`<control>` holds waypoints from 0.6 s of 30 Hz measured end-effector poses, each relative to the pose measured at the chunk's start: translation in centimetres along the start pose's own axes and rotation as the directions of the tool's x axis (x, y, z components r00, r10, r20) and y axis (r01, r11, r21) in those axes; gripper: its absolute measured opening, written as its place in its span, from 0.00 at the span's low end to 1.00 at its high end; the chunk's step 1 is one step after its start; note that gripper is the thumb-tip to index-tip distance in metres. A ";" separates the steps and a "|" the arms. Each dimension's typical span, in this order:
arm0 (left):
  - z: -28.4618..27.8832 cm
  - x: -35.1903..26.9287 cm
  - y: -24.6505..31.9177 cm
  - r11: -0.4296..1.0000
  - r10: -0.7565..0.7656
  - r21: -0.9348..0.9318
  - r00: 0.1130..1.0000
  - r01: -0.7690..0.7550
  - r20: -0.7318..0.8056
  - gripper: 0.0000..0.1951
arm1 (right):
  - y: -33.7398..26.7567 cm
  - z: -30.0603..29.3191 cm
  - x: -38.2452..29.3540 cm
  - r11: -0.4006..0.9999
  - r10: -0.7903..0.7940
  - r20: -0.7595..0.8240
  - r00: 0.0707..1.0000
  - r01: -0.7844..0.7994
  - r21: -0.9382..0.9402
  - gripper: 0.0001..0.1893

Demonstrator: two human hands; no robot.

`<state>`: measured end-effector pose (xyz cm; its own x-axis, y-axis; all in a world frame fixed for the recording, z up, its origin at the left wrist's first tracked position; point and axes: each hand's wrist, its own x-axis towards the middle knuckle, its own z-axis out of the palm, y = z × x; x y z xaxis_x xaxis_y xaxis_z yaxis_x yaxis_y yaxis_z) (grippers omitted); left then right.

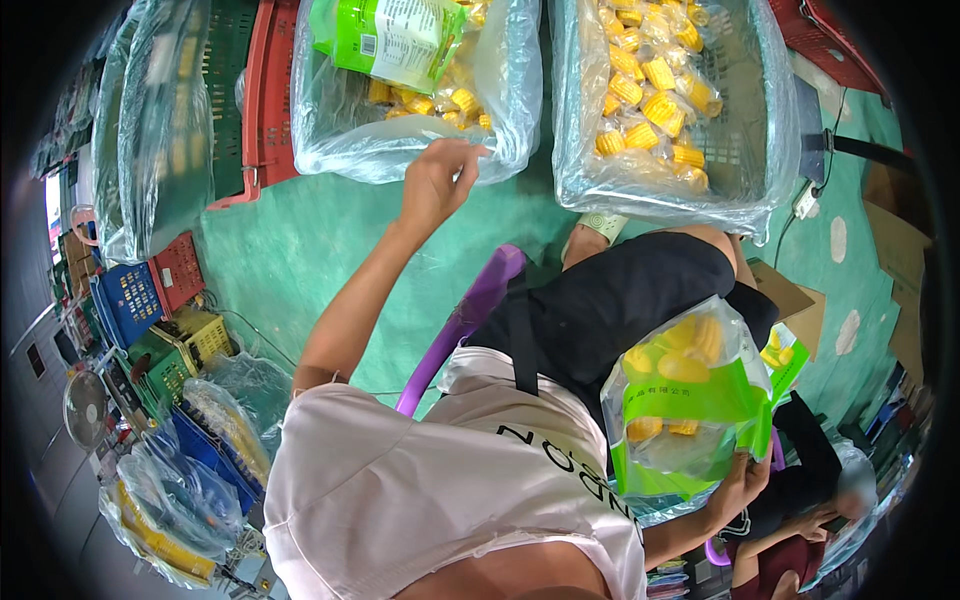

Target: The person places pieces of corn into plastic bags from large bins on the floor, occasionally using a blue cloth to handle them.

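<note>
My left hand is at the near rim of a crate with a clear plastic liner, its fingers curled at the liner's edge. Whether they pinch the film is not clear. Inside that crate a green-and-white printed bag lies on cut corn cob pieces. Lower right, my right hand grips the edge of a clear-and-green plastic bag. Yellow corn shows in its clear parts, and it bears writing. This bag is tilted beside my thigh.
Another lined crate holds wrapped corn pieces. A red crate stands left of the middle one. Behind my right hand is a person in dark clothes. Purple chair plastic curves at my left side. Cardboard lies on the green floor.
</note>
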<state>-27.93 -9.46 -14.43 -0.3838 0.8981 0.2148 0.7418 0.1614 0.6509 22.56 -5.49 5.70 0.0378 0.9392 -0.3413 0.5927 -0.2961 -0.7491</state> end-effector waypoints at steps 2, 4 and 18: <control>-0.6 3.0 -0.2 0.973 -0.230 -0.006 0.970 0.232 0.073 0.10 | -0.8 0.4 0.3 0.999 -0.021 -0.016 1.000 0.020 -0.029 0.20; -0.7 7.1 -1.9 0.921 -0.387 -0.003 0.914 0.390 0.117 0.11 | -1.4 0.3 0.6 0.998 -0.012 -0.005 1.000 0.012 -0.066 0.20; 17.6 14.7 -24.4 0.666 -0.676 0.701 0.604 0.255 0.423 0.33 | -0.8 0.0 -0.7 0.978 0.102 -0.089 0.991 -0.116 -0.173 0.11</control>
<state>-41.98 6.96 -39.92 -0.5007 0.6064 -0.6178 0.7818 0.6231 -0.0220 22.02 -5.91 6.52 0.1697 0.9158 -0.3639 0.7147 -0.3686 -0.5944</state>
